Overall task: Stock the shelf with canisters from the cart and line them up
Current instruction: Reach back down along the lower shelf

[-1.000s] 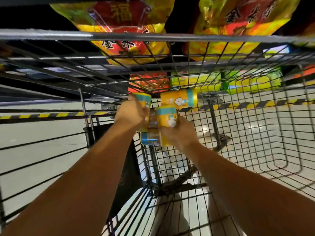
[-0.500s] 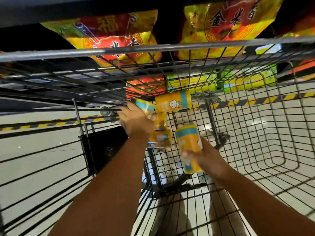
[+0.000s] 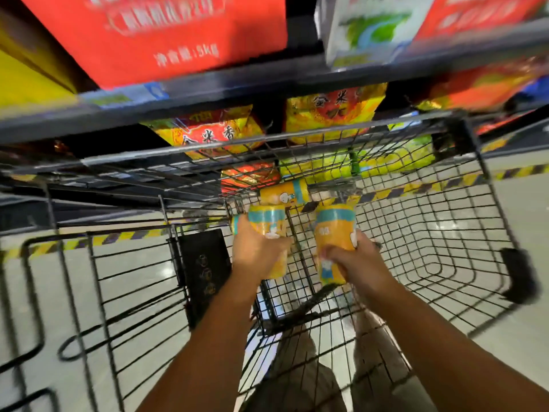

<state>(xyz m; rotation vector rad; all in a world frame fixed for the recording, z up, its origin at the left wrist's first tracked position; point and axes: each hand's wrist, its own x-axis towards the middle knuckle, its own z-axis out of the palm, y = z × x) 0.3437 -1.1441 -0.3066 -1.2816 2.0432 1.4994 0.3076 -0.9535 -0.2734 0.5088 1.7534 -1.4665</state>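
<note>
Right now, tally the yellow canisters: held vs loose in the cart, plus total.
Yellow teal-banded cylindrical canister in left hand grip: 1
Matching canister in right hand grip: 1
Loose canister lying in black wire cart: 1
Total: 3 clear; teal edge beside left hand, unclear.

Head camera looks steeply down into cart [image 3: 148, 154].

Left hand [image 3: 255, 254] now grips and lifts a second canister [image 3: 267, 223] — first canister [image 3: 335, 233] raised alongside.
</note>
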